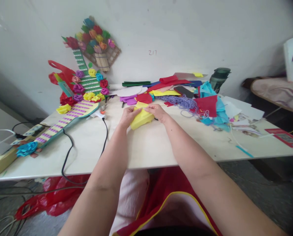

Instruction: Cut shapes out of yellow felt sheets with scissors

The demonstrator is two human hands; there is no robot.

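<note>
A folded piece of yellow crepe paper rests on the white table in front of me. My left hand grips its left edge with fingers curled. My right hand pinches its upper right edge. Both arms reach forward from the table's near edge.
A heap of coloured paper sheets and purple yarn lies behind the hands. A paper guitar with paper flowers lies on the left, a black cable crosses the table, and a dark green bottle stands at the back right.
</note>
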